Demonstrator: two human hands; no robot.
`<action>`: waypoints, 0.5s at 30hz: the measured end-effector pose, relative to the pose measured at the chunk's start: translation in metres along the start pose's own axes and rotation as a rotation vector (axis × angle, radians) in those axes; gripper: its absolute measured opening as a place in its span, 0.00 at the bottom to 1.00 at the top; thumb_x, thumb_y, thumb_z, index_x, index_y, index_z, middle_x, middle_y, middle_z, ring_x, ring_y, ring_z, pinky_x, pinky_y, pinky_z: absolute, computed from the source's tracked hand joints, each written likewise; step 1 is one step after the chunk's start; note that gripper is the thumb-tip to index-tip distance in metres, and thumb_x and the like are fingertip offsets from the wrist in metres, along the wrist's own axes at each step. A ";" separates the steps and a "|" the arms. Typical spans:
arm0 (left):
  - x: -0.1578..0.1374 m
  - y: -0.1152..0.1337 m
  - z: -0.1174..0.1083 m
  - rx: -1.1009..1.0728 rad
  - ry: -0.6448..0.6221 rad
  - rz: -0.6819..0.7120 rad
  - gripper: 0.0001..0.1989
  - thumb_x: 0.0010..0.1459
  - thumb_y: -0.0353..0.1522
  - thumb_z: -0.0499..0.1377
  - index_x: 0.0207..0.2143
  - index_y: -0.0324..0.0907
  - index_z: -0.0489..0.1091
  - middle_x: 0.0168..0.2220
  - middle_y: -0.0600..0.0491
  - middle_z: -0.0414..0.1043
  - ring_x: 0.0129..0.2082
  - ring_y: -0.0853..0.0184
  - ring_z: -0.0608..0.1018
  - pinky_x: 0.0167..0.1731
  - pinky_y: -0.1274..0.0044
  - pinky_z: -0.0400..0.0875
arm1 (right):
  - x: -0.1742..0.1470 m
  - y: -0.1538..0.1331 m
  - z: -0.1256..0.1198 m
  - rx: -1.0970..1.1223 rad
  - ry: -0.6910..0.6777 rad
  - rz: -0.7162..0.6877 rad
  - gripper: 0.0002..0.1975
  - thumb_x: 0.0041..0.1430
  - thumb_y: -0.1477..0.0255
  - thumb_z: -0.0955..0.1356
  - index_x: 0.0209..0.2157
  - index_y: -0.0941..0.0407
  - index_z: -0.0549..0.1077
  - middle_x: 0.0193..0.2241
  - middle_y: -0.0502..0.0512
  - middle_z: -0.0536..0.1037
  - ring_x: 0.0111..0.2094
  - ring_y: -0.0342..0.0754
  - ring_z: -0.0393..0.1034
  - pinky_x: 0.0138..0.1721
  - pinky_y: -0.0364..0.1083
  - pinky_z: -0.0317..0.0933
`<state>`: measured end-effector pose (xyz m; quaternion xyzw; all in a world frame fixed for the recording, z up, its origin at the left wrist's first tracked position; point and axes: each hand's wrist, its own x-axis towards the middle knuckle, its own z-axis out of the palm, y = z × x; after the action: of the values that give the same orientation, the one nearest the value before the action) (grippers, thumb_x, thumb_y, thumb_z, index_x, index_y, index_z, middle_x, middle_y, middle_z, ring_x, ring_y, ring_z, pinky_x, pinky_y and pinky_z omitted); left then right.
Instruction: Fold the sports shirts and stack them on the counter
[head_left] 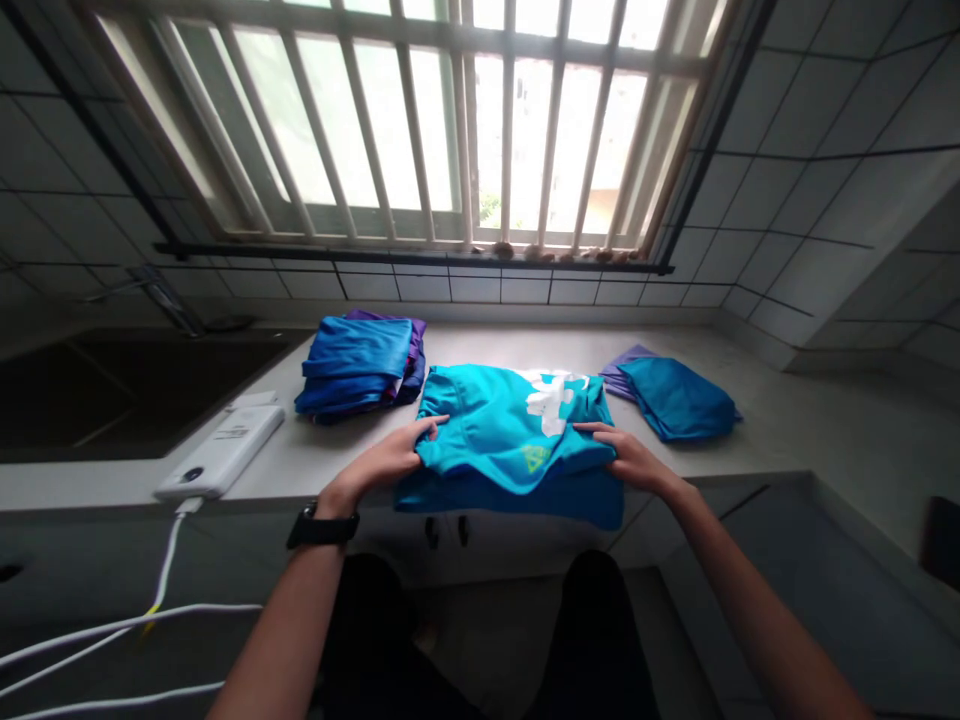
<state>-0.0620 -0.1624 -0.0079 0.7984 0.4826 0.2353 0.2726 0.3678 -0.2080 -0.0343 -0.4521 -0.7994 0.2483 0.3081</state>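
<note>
A turquoise garment (487, 410) with a white print and a small yellow-green mark lies spread over the counter's front edge, its lower part hanging down. Gathered fabric shows along its left side. My left hand (397, 455), with a black watch on the wrist, is closed on the garment's left edge, thumb and index finger on top. On the opposite edge, my right hand (630, 458) grips the cloth with its index finger stretched over the top. The fingers beneath the cloth are hidden on both sides.
Folded blue and purple clothes (360, 360) are stacked at the left. A smaller teal and lilac pile (679, 398) lies at the right. A white power bank (225, 450) with a cable sits beside the dark sink (112, 400). A barred window (450, 130) is behind.
</note>
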 end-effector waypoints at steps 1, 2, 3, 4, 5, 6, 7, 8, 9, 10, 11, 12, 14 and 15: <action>-0.007 -0.002 0.005 0.024 -0.029 -0.018 0.39 0.46 0.31 0.56 0.64 0.40 0.69 0.46 0.49 0.78 0.47 0.57 0.80 0.52 0.70 0.74 | -0.006 -0.001 0.004 -0.049 -0.013 -0.001 0.06 0.56 0.74 0.68 0.33 0.53 0.79 0.60 0.60 0.77 0.57 0.59 0.74 0.60 0.58 0.65; -0.011 -0.004 0.010 0.046 -0.057 -0.027 0.42 0.44 0.30 0.54 0.66 0.40 0.66 0.46 0.49 0.78 0.47 0.58 0.80 0.52 0.71 0.74 | -0.010 -0.002 0.009 -0.099 -0.003 0.008 0.08 0.55 0.76 0.67 0.34 0.54 0.79 0.63 0.60 0.74 0.58 0.59 0.73 0.61 0.58 0.65; -0.014 -0.005 0.014 0.067 -0.072 -0.032 0.44 0.44 0.28 0.53 0.68 0.39 0.64 0.47 0.49 0.77 0.48 0.59 0.80 0.53 0.71 0.74 | -0.011 -0.003 0.012 -0.147 0.012 0.021 0.11 0.55 0.78 0.67 0.37 0.53 0.79 0.64 0.60 0.73 0.59 0.58 0.73 0.61 0.58 0.64; -0.015 -0.005 0.017 0.090 -0.065 -0.041 0.45 0.44 0.27 0.52 0.68 0.39 0.63 0.49 0.48 0.77 0.49 0.59 0.80 0.54 0.71 0.73 | -0.010 -0.003 0.016 -0.187 0.026 0.032 0.13 0.54 0.79 0.67 0.40 0.53 0.80 0.64 0.60 0.72 0.59 0.58 0.73 0.62 0.57 0.64; -0.015 -0.006 0.020 0.114 -0.057 -0.050 0.44 0.44 0.26 0.51 0.67 0.40 0.64 0.52 0.47 0.77 0.51 0.59 0.79 0.55 0.71 0.73 | -0.009 -0.002 0.018 -0.217 0.033 0.036 0.16 0.54 0.80 0.67 0.42 0.53 0.79 0.65 0.60 0.72 0.59 0.57 0.73 0.62 0.57 0.64; -0.014 -0.007 0.022 0.139 -0.051 -0.055 0.41 0.44 0.26 0.51 0.65 0.41 0.67 0.56 0.46 0.76 0.54 0.58 0.79 0.56 0.70 0.72 | -0.008 0.000 0.020 -0.238 0.038 0.034 0.17 0.54 0.81 0.68 0.44 0.53 0.79 0.65 0.60 0.72 0.59 0.57 0.73 0.62 0.57 0.64; -0.013 -0.008 0.024 0.164 -0.046 -0.057 0.38 0.44 0.25 0.51 0.61 0.41 0.70 0.61 0.45 0.73 0.57 0.57 0.77 0.58 0.69 0.72 | -0.006 0.003 0.021 -0.249 0.041 0.028 0.18 0.54 0.81 0.68 0.45 0.53 0.79 0.65 0.60 0.71 0.59 0.57 0.73 0.62 0.56 0.65; -0.010 -0.010 0.026 0.189 -0.039 -0.055 0.35 0.45 0.25 0.51 0.58 0.42 0.72 0.66 0.45 0.69 0.60 0.56 0.75 0.60 0.69 0.70 | -0.003 0.006 0.021 -0.252 0.043 0.020 0.18 0.54 0.81 0.68 0.46 0.54 0.79 0.65 0.61 0.71 0.59 0.57 0.73 0.62 0.56 0.65; -0.007 -0.011 0.027 0.213 -0.033 -0.048 0.33 0.46 0.24 0.50 0.57 0.41 0.72 0.69 0.45 0.65 0.64 0.56 0.73 0.63 0.68 0.68 | 0.000 0.009 0.020 -0.250 0.041 0.013 0.19 0.55 0.81 0.67 0.47 0.54 0.78 0.65 0.62 0.71 0.60 0.57 0.73 0.63 0.56 0.64; -0.002 -0.013 0.029 0.236 -0.026 -0.041 0.33 0.47 0.24 0.50 0.57 0.40 0.72 0.71 0.45 0.62 0.66 0.56 0.70 0.66 0.68 0.65 | 0.004 0.012 0.018 -0.246 0.037 0.011 0.19 0.56 0.81 0.67 0.48 0.55 0.78 0.66 0.64 0.70 0.61 0.57 0.72 0.63 0.56 0.64; 0.004 -0.015 0.030 0.259 -0.017 -0.038 0.33 0.48 0.24 0.50 0.59 0.39 0.70 0.72 0.44 0.60 0.68 0.57 0.68 0.68 0.68 0.62 | 0.010 0.015 0.016 -0.243 0.030 0.016 0.19 0.57 0.80 0.66 0.49 0.56 0.78 0.66 0.65 0.69 0.61 0.57 0.71 0.64 0.57 0.64; 0.010 -0.016 0.031 0.280 -0.009 -0.039 0.35 0.49 0.24 0.49 0.61 0.37 0.68 0.72 0.43 0.59 0.69 0.57 0.67 0.69 0.67 0.59 | 0.017 0.017 0.013 -0.243 0.024 0.031 0.18 0.58 0.80 0.65 0.49 0.57 0.78 0.67 0.65 0.68 0.62 0.57 0.70 0.64 0.57 0.63; 0.024 -0.017 0.031 0.311 0.005 -0.044 0.37 0.49 0.24 0.49 0.65 0.34 0.64 0.72 0.41 0.59 0.70 0.58 0.66 0.70 0.67 0.57 | 0.034 0.018 0.006 -0.255 0.015 0.082 0.17 0.59 0.79 0.65 0.48 0.56 0.78 0.67 0.64 0.68 0.63 0.57 0.70 0.65 0.57 0.63; 0.029 -0.016 0.031 0.322 0.010 -0.041 0.37 0.49 0.24 0.49 0.65 0.34 0.64 0.72 0.40 0.59 0.70 0.58 0.66 0.71 0.67 0.57 | 0.042 0.018 0.003 -0.265 0.017 0.110 0.17 0.58 0.79 0.65 0.46 0.56 0.79 0.67 0.64 0.69 0.63 0.57 0.69 0.65 0.56 0.62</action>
<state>-0.0402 -0.1365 -0.0379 0.8206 0.5315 0.1535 0.1434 0.3589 -0.1630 -0.0365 -0.5340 -0.7966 0.1534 0.2383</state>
